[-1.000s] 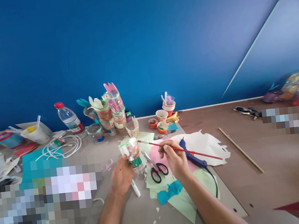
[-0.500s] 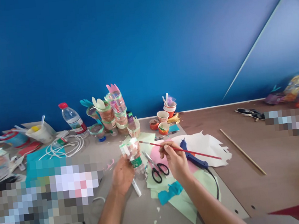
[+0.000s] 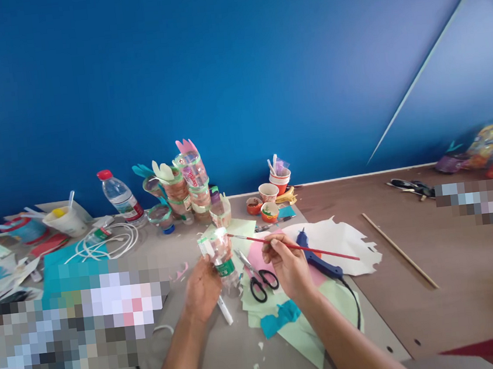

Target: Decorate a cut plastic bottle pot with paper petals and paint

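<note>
With our right hand (image 3: 288, 265) we are grasping a red paintbrush (image 3: 324, 250) between thumb and fingers, its bristles pointing left. With our left hand (image 3: 201, 289) we are clasping a clear bottle piece (image 3: 225, 263) with a green label, holding it just left of the brush tip; whether the two are touching we cannot tell. Near and right of the bottle piece, black-handled scissors (image 3: 263, 283) are lying on paper sheets (image 3: 305, 343), with crumpled teal paper (image 3: 280, 318) nearer to us. A white marker (image 3: 225, 312) is lying by our left hand. Right of the scissors, a blue glue gun (image 3: 325, 265) is resting partly over torn white paper (image 3: 352, 244). Farther off, two small orange cups (image 3: 270, 211) are standing before a paper cup (image 3: 269, 192). Far left, decorated bottle pieces (image 3: 194, 181) are standing stacked, and a red-capped bottle (image 3: 122, 202) is leaning beyond them. Far right, a wooden stick (image 3: 401, 252) is lying alone.
</note>
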A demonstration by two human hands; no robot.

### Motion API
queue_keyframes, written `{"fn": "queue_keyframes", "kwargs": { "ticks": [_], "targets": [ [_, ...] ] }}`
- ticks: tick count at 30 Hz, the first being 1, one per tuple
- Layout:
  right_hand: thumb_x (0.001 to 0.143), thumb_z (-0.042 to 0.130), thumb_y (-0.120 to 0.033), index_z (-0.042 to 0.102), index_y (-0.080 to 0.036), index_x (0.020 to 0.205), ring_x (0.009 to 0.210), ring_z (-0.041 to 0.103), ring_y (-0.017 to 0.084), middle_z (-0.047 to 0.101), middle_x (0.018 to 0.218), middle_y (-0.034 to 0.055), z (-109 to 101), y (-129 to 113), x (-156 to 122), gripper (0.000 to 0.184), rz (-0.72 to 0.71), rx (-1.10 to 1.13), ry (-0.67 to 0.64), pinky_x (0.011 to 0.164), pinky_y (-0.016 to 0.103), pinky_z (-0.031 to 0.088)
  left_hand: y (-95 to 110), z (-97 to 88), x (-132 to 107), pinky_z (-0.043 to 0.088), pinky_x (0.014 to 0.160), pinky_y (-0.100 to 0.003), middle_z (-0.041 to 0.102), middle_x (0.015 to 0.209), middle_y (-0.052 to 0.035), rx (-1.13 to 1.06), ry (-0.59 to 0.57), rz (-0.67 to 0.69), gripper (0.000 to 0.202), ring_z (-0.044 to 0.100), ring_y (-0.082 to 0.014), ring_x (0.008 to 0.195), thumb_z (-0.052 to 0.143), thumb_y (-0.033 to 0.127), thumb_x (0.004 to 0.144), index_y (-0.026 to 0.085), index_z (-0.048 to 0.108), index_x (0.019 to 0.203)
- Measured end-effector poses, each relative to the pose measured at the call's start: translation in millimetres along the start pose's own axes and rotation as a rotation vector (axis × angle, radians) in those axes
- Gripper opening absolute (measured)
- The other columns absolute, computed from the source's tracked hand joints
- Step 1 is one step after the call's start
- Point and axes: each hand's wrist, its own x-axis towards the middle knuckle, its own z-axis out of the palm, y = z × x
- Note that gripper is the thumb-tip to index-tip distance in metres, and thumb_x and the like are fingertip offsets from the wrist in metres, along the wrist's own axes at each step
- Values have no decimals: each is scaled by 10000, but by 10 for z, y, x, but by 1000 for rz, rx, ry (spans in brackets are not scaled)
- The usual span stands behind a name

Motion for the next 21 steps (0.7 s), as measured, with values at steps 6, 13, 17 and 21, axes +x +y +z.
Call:
{"fn": "queue_keyframes", "kwargs": {
  "ticks": [6, 13, 17, 21],
  "targets": [
    [722, 671, -275, 637, -170, 738, 512, 526, 112, 599, 621, -2, -12, -9, 13, 112, 32, 23, 1, 502, 257, 408, 3, 28, -10, 525, 791, -376, 713, 941, -88, 17, -10, -5, 135, 662, -254, 889, 613, 256, 778, 150, 671, 837],
    [723, 661, -263, 631, -167, 721, 483, 512, 102, 592, 596, -6, 4, -21, 1, 101, 60, 25, -42, 479, 248, 404, -9, -6, 3, 523, 792, -359, 699, 867, -75, 1, -8, -7, 162, 660, -221, 829, 616, 266, 786, 141, 676, 869],
    [741, 655, -294, 643, -174, 743, 489, 528, 113, 614, 612, -1, 16, -6, -35, 120, 14, -23, -110, 492, 264, 424, -14, -18, 11, 529, 772, -344, 692, 828, -68, -28, -7, -11, 179, 654, -192, 761, 579, 257, 819, 131, 671, 905],
    [766, 621, -258, 651, -178, 751, 495, 535, 111, 621, 626, -4, -2, 27, -64, 87, -4, -137, -146, 493, 255, 426, -12, -32, 17, 538, 759, -351, 702, 891, -78, -59, 72, -14, 183, 659, -178, 736, 549, 236, 840, 136, 662, 943]
  ]
}}
